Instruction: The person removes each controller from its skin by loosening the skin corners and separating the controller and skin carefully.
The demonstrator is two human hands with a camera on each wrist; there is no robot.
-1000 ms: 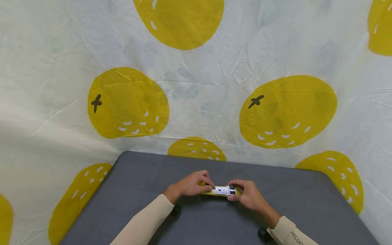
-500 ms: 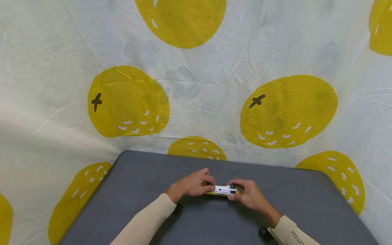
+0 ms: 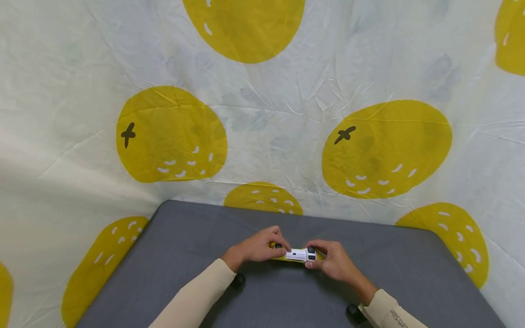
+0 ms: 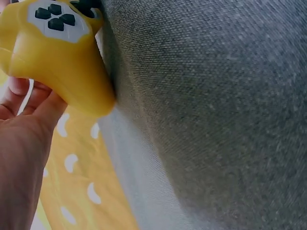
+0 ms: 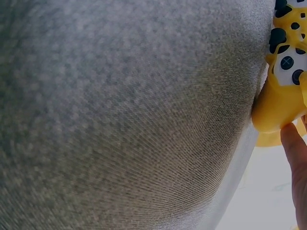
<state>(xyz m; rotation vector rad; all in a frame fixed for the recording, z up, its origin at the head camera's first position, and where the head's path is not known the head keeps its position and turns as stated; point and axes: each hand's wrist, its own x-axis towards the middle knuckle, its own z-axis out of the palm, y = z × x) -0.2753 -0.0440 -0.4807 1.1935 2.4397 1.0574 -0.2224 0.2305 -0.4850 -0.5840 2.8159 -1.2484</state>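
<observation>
A yellow game controller [image 3: 301,256] is held low over the grey table, its white labelled strip and black shoulder buttons toward the head camera. My left hand [image 3: 261,244] grips its left end, a fingertip at the left edge of the white strip. At the other end my right hand [image 3: 334,260] holds it between thumb and fingers, beside two black shoulder buttons [image 3: 311,253]. The left wrist view shows the dark D-pad [image 4: 55,17] and one yellow handle close to the cloth. Round face buttons [image 5: 287,63] appear in the right wrist view, with a finger [image 5: 292,143] against the handle.
The grey cloth-covered table [image 3: 197,228] stretches around both hands. Behind it and at its sides hangs a white curtain [image 3: 270,146] with large yellow fruit prints. A black wrist device [image 3: 238,281] sits under the left wrist, and another [image 3: 354,313] by the right.
The left fingertip draws back from the white strip, then comes forward onto its edge again. A black shoulder button at the left end has come into sight. The right hand keeps its hold.
</observation>
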